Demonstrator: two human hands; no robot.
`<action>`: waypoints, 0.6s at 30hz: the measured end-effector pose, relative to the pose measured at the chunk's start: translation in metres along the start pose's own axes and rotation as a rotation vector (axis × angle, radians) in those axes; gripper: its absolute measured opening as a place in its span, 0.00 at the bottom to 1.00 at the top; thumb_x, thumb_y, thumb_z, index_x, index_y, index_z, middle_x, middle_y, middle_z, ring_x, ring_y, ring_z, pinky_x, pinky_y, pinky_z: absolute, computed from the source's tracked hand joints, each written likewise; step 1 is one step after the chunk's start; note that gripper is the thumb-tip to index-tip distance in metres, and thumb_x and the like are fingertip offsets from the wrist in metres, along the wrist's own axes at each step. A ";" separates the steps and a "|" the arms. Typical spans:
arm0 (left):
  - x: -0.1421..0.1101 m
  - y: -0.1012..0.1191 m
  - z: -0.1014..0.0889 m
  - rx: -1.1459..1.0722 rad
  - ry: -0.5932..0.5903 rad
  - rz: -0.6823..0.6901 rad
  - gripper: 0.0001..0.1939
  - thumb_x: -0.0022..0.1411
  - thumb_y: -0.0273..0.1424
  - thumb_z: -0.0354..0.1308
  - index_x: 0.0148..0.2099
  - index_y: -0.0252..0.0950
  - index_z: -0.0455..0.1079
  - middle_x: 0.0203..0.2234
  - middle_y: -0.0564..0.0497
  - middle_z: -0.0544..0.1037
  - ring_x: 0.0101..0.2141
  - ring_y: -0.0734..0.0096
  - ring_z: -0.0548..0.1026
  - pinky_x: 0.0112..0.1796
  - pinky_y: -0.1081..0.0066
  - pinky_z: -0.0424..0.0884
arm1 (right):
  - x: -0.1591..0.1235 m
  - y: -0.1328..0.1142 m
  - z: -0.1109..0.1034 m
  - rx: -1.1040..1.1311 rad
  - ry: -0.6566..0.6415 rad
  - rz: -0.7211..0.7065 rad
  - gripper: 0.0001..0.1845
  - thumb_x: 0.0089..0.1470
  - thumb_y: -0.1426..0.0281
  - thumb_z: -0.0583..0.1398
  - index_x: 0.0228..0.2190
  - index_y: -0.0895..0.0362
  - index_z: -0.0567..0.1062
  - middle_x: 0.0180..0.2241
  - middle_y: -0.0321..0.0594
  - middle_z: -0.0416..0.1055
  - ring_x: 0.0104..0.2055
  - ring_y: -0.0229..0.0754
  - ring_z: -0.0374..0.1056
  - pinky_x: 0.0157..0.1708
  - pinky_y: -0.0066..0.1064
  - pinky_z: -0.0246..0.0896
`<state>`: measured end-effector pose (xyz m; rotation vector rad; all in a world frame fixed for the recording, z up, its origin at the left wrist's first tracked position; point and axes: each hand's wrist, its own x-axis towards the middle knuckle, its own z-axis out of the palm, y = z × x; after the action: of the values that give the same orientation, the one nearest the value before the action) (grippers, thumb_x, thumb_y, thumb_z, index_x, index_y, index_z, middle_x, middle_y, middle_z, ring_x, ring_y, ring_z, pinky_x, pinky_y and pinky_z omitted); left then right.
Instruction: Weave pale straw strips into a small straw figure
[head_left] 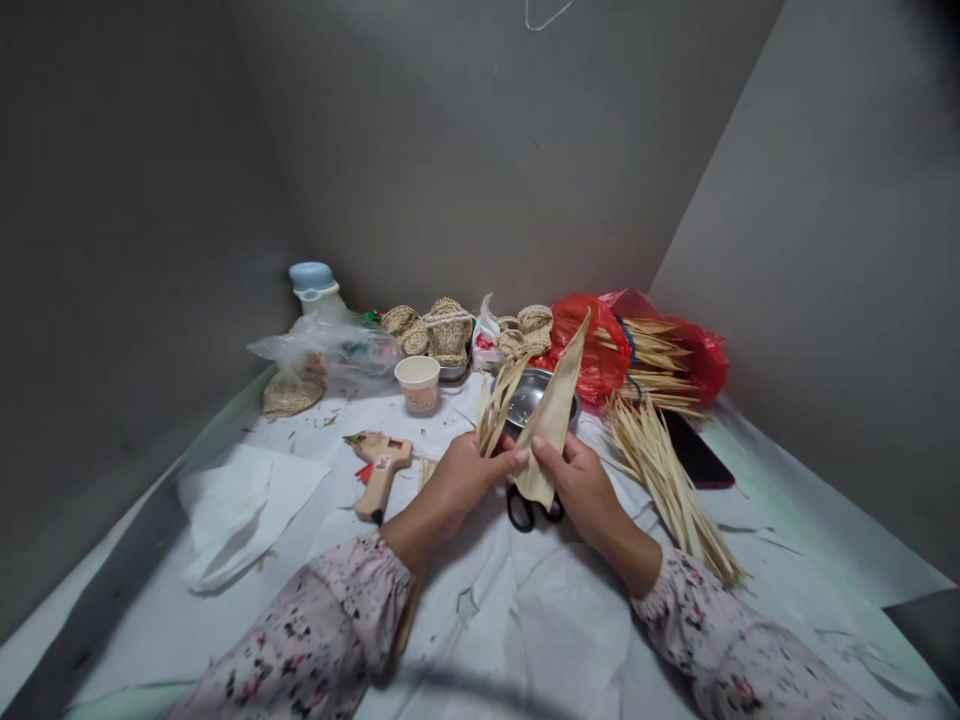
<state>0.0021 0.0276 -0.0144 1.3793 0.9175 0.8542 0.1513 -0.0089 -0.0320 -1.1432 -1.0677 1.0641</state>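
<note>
Fingers on the right hand (589,482) pinch a wide dry leaf (551,420) near its bottom end. The left hand (463,478) has its fingers pressed around some thin dry strips (497,405); its thumb is right by the leaf, but I can't tell if they touch. Both hands are on the near side of a shiny bowl (527,392), and the leaf sticks up and hides part of it. Black scissor handles (511,508) peek out below the leaf, nearer than the bowl. Left of the bowl are a paper cup (418,385) and, closer in, a glue gun (384,468). Right of the bowl are a red bag (589,350) and a long bundle (679,485) of dry strips.
</note>
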 end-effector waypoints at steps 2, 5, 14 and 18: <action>0.001 -0.003 -0.002 -0.023 -0.006 -0.015 0.14 0.54 0.39 0.64 0.32 0.35 0.66 0.16 0.60 0.61 0.17 0.80 0.54 0.20 0.75 0.50 | 0.000 -0.001 0.000 0.029 -0.015 0.000 0.22 0.51 0.54 0.62 0.41 0.58 0.73 0.33 0.40 0.76 0.31 0.41 0.70 0.32 0.30 0.66; 0.004 -0.009 -0.003 -0.091 -0.002 -0.023 0.15 0.54 0.40 0.64 0.32 0.35 0.65 0.17 0.59 0.61 0.17 0.80 0.55 0.20 0.74 0.48 | -0.002 -0.002 0.002 0.022 -0.089 0.012 0.22 0.50 0.57 0.62 0.42 0.58 0.73 0.31 0.38 0.75 0.28 0.38 0.68 0.27 0.28 0.63; 0.003 -0.007 -0.001 -0.172 -0.034 -0.076 0.15 0.52 0.38 0.65 0.34 0.33 0.67 0.18 0.59 0.61 0.18 0.81 0.53 0.20 0.74 0.45 | -0.001 0.002 0.002 -0.097 -0.145 0.033 0.16 0.48 0.65 0.60 0.38 0.60 0.74 0.24 0.35 0.70 0.22 0.35 0.61 0.21 0.26 0.57; 0.000 -0.002 0.002 -0.234 -0.096 -0.092 0.16 0.51 0.38 0.66 0.28 0.34 0.64 0.15 0.60 0.58 0.17 0.82 0.50 0.20 0.73 0.42 | -0.002 0.001 0.001 -0.152 -0.135 -0.001 0.11 0.47 0.66 0.58 0.33 0.60 0.73 0.23 0.34 0.68 0.22 0.35 0.60 0.20 0.25 0.56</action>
<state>0.0037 0.0274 -0.0165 1.1568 0.7750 0.7925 0.1500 -0.0109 -0.0334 -1.2041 -1.2732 1.0864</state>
